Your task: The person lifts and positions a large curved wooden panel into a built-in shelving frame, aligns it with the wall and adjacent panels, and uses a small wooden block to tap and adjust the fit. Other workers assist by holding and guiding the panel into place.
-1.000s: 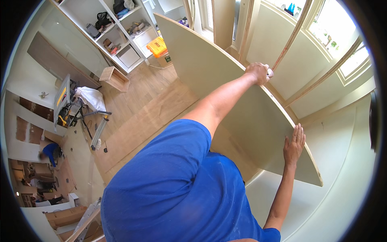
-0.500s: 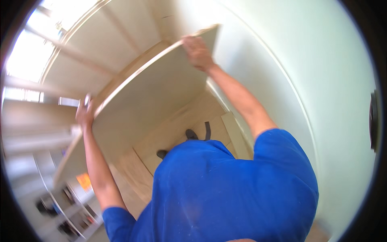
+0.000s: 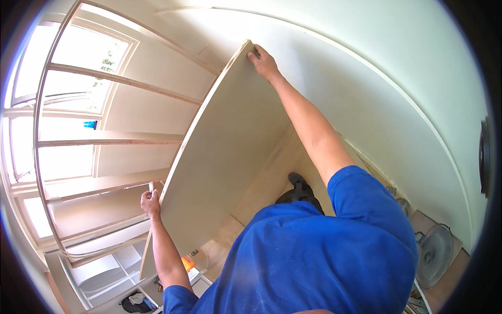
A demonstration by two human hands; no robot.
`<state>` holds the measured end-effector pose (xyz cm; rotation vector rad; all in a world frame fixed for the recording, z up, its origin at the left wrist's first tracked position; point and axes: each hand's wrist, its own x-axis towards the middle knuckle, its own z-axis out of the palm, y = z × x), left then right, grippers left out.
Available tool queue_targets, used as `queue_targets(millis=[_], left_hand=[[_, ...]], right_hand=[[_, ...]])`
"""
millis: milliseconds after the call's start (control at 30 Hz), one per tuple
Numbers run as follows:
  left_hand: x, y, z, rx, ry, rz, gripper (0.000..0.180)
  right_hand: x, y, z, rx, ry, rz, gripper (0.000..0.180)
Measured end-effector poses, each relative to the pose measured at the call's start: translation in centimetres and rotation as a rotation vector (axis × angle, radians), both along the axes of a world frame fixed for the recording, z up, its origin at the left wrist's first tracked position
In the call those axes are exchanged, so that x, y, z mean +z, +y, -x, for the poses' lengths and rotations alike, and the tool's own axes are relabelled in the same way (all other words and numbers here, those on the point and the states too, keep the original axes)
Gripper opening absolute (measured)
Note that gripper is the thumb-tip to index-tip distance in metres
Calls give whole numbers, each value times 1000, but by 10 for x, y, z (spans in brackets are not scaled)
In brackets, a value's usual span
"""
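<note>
I hold a large pale wooden board (image 3: pixel 219 157) on edge in front of me, tilted. My right hand (image 3: pixel 264 63) grips its upper far corner with the arm stretched out. My left hand (image 3: pixel 150 201) clasps the board's lower left edge, with a small white object sticking up beside the fingers. My blue shirt (image 3: pixel 314 251) fills the lower middle of the view. My black shoes (image 3: pixel 298 183) show on the wooden floor behind the board.
A tall window with pale wooden framing (image 3: pixel 78 131) stands to the left. A white wall (image 3: pixel 392 94) curves along the right. A standing fan (image 3: pixel 434 251) sits at the lower right. White shelving (image 3: pixel 110 277) and an orange object (image 3: pixel 187 261) lie at the lower left.
The view has swung around with the board. It went from over the open floor near the shelves to beside the window and the white wall. Both hands kept their grip.
</note>
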<state>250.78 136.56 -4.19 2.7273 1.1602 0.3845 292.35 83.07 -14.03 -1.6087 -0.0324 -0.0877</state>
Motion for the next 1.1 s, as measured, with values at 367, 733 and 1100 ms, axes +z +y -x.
queue_targets(millis=[367,733,1100], left_hand=[[15,-16,6,-129,-92,-27,51],[35,-51,26,149,61,262,46],[28,-78,46,167,-329,331,44]], right_hand=[[-103,-14,-66,59,-223,89,46],[20,-8,3,-351,-242,505,66],[109,227,280,1114,-1048,1105,70]])
